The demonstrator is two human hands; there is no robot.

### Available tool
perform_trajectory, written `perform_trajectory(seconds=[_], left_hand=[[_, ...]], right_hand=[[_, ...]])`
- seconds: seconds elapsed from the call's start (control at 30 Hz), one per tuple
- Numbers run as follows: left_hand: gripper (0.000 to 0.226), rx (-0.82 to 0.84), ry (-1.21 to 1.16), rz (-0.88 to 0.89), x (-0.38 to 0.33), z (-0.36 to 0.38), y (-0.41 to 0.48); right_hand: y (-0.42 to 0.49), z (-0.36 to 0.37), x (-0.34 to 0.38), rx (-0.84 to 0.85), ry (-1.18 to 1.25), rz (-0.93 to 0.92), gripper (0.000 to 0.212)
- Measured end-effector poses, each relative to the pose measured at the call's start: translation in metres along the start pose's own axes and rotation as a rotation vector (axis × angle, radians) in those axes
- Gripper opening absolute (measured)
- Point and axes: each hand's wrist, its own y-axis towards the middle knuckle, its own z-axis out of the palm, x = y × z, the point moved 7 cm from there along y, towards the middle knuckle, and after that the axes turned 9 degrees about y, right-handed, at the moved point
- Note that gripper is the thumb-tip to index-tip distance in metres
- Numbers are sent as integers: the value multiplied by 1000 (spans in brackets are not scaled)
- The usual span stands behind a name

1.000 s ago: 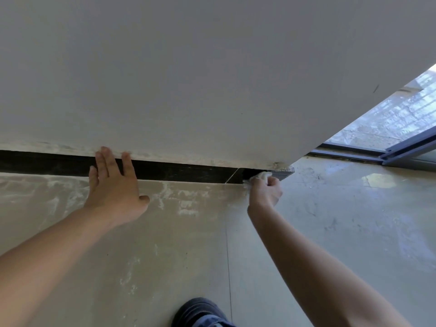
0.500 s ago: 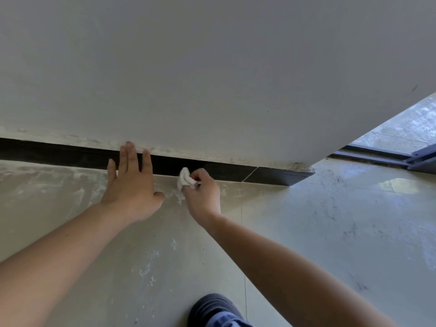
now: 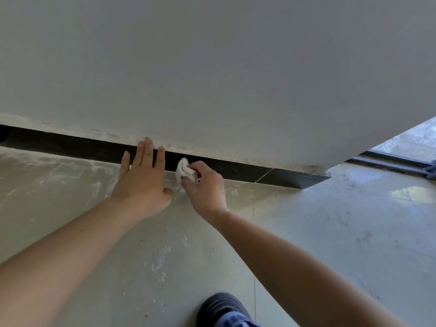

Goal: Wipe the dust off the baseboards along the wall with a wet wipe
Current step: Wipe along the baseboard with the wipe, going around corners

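wall (image 3: 212, 67): pale, dusty along its foot.
baseboard (image 3: 70, 145): dark strip run left to right, directly ahead of both hands; far-left end cut off.
left hand (image 3: 141, 185): spread flat, nothing held.
right hand (image 3: 205, 185): nearer the unwiped run, closed around the wad.
wet wipe (image 3: 185, 171): bunched, pressed at the baseboard; contact partly hidden.

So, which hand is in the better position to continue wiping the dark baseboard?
The right hand. It already grips the bunched white wipe against the baseboard. The left hand is open and flat, fingertips up on the wall, likely bracing, and holds nothing.
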Motion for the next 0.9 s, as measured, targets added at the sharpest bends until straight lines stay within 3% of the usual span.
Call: perform_trajectory(seconds=[0.1,0.23,0.33,0.43,0.6,0.7,0.9], left_hand=[[86,-12,35,21,5,3,-3],[86,-25,45,16,3,3,-4],[87,-39,50,16,0,3,-3],[88,-55,34,26,2,3,-3],[89,-80,-18,49,5,3,-3],[90,-85,-27,52,6,3,-3],[91,-102,-64,54,7,4,-2]], right_hand=[[-15,-22,-31,-91,137,156,4],[-41,-90,-102,-635,413,615,18],[-47,-116,-120,-823,659,780,16],[-36,-113,-112,-832,721,801,4],[-14,-67,-114,-760,763,912,23],[-12,-40,-98,-711,790,949,5],[-2,17,-79,-588,881,948,9]])
